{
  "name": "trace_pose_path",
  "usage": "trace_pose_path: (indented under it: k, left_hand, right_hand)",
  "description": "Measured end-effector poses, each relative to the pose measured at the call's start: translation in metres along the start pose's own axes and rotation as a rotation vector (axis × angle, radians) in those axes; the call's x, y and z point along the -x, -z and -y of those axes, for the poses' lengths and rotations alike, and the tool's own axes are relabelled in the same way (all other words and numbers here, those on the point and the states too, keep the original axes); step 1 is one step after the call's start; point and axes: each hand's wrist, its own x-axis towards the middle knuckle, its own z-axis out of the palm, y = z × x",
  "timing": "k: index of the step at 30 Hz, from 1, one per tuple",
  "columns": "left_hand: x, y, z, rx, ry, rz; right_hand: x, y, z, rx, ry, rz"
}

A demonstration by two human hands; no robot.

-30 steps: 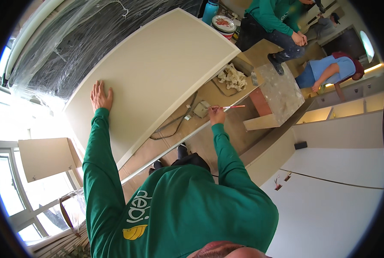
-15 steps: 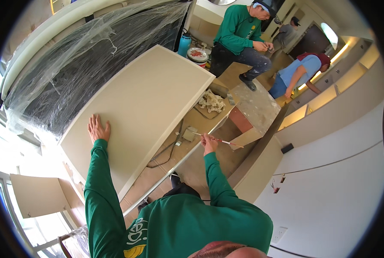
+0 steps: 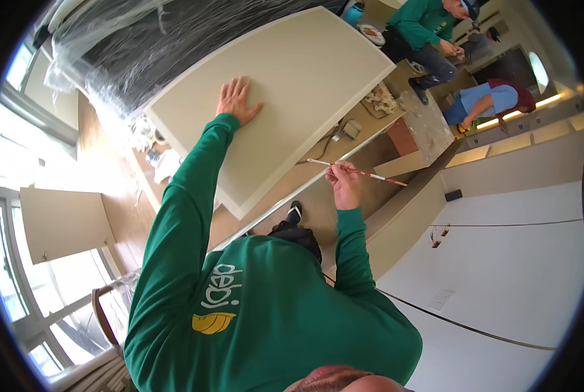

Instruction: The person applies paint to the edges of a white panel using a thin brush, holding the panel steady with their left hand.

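Note:
My left hand [image 3: 240, 102] lies flat, fingers spread, on a large cream panel [image 3: 298, 98] with a slightly raised border. Right of the panel, my right hand [image 3: 345, 187] pinches a slim paintbrush [image 3: 378, 176] by its red and white handle. The brush's pale tip points left toward the panel's near right edge and looks apart from it, though the gap is hard to judge. Clear plastic sheeting [image 3: 132, 55] covers a dark surface behind the panel.
A crumpled rag [image 3: 379, 100], a small block [image 3: 352, 129] and a paint-stained bench [image 3: 429, 124] lie right of the panel. A paint can [image 3: 372, 34] and blue bottle [image 3: 354, 13] stand beyond it. One co-worker in green [image 3: 417, 29] sits nearby; another in blue [image 3: 491, 101] bends at lit shelves.
The view has shifted, so the panel appears higher and farther right. My left hand rests farther in from the panel's left edge. My right hand keeps hold of the paintbrush.

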Motion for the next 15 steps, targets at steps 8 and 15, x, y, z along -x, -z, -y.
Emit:
trace_pose_path:
  k: [8,15]
  left_hand:
    - [0.015,0.011,-0.003,-0.070,0.037,0.016]
    - [0.014,0.011,-0.001,-0.094,0.060,0.048]
  right_hand:
    - [0.025,-0.068,0.006,0.455,0.032,0.236]
    - [0.008,-0.084,-0.001,0.801,0.033,0.347]
